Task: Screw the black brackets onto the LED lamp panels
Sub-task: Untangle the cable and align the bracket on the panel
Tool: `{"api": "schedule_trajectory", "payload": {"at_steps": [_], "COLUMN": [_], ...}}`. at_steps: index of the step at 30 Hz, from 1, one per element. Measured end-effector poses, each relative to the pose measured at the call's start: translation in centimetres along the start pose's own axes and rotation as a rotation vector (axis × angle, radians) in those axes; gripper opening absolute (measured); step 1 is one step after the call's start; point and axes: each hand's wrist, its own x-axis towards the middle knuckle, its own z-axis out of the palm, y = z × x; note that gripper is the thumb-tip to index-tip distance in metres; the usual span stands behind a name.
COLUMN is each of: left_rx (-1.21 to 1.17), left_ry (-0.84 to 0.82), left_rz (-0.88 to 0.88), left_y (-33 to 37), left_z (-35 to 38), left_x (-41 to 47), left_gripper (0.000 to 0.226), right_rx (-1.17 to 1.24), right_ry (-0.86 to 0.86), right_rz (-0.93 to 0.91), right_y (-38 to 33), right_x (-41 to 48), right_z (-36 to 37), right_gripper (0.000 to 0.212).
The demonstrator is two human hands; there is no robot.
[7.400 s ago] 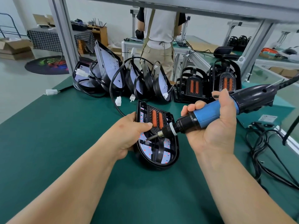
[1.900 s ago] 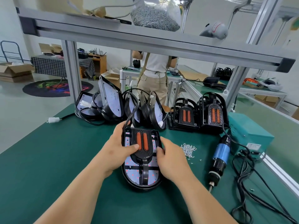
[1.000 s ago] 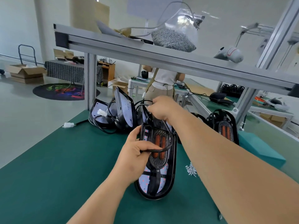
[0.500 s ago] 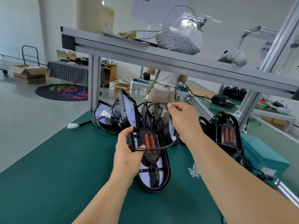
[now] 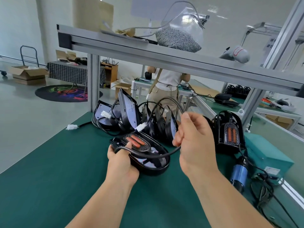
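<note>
Left hand is gripping the lamp panel; right hand beside it is holding the cable looped, likely clearing it away.

text: none legible | white label on teal box: print too small to read | sign at far right: blue characters, blurred | red mark on white device on shelf: no letters made out
</note>
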Motion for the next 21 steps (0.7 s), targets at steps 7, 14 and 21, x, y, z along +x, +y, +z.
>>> {"api": "schedule_trajectory", "payload": {"at_steps": [7,14,21], "left_rx": [-0.105,-0.163,0.23], "left_ry": [-0.154,-0.387,-0.607], "left_rz": [-0.14,-0.193,-0.326], "left_y": [0.6,0.4,0.0], "left_z": [0.4,0.3,0.0], "left_x": [-1.8,-2.7,-3.2], "left_gripper": [0.034,0.041,0.025], "right_rx": [0.202,0.098,0.093], "right_ry": [0.199,0.291,0.114], "right_rz": [0.232,0.501,0.611], "right_y": [3.1,5.5,4.8], "right_x": [-3.6,-2.3,1.4], "right_z": [-2.5,-3.7,-5.1], "right_gripper": [0.024,0.033,0.024]}}
